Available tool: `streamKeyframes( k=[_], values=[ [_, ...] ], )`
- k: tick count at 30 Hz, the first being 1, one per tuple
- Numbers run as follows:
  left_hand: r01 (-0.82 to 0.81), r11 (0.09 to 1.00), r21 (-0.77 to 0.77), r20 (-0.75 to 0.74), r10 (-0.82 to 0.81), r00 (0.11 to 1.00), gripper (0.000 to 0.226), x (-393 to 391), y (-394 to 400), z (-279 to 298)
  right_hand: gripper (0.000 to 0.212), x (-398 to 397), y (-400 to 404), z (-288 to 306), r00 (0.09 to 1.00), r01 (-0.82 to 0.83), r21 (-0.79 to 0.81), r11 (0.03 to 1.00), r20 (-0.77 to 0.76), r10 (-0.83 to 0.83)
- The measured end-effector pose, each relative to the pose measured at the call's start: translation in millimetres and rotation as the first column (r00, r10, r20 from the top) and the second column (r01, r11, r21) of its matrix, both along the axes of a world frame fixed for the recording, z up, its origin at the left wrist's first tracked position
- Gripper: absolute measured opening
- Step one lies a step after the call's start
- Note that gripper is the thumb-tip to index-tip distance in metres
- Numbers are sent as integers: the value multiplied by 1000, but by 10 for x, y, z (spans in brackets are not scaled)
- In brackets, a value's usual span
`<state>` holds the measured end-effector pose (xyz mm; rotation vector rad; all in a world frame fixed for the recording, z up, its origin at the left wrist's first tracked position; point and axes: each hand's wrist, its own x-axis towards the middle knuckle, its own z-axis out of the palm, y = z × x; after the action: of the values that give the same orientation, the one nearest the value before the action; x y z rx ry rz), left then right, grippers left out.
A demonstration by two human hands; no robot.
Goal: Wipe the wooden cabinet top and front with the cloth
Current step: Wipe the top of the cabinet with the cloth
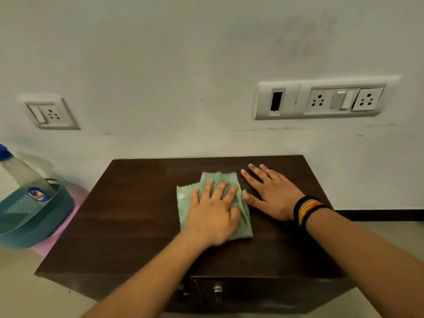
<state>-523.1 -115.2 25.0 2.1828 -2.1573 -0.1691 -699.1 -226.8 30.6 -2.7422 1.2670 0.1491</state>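
The top is being wiped. The left hand (212,212) presses flat, fingers spread, on the green cloth (213,203) near the centre of the wooden cabinet (114,226) top. The right hand (270,193) lies open and empty at the cloth's 3 o'clock, bracing. Next likely needs sweeping toward 9 o'clock; the front is probably unwiped.

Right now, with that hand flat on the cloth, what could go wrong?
The green cloth lies loosely folded under the left hand, so it may bunch and skip patches of the cabinet top. The right hand rests bare on the wood and may smudge it. The cabinet front looks untouched.
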Motion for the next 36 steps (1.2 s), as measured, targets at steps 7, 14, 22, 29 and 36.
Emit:
streamKeyframes(
  k=[7, 14, 22, 29, 36],
  values=[
    [-192, 980, 52, 37, 191, 981, 64, 348, 174, -3, 119, -76, -15, -31, 999, 11, 36, 999, -33, -10],
    [-226, 971, 75, 1, 227, 974, 60, 609, -122, 57, 122, -139, 26, 18, 998, 47, 53, 997, -54, -44],
    [-157, 985, 70, -13, 158, 987, 60, 522, -417, 100, 123, -313, -8, 58, 995, 72, 70, 995, -76, -67],
    [13, 999, 43, -38, -11, 999, 60, 31, -398, 57, 123, -432, -17, 76, 995, 69, 68, 995, -72, -64],
    [-104, 992, 73, -7, 105, 994, 61, -100, -117, 54, 124, -586, 19, 54, 995, 86, 57, 995, -53, -83]
  ],
)
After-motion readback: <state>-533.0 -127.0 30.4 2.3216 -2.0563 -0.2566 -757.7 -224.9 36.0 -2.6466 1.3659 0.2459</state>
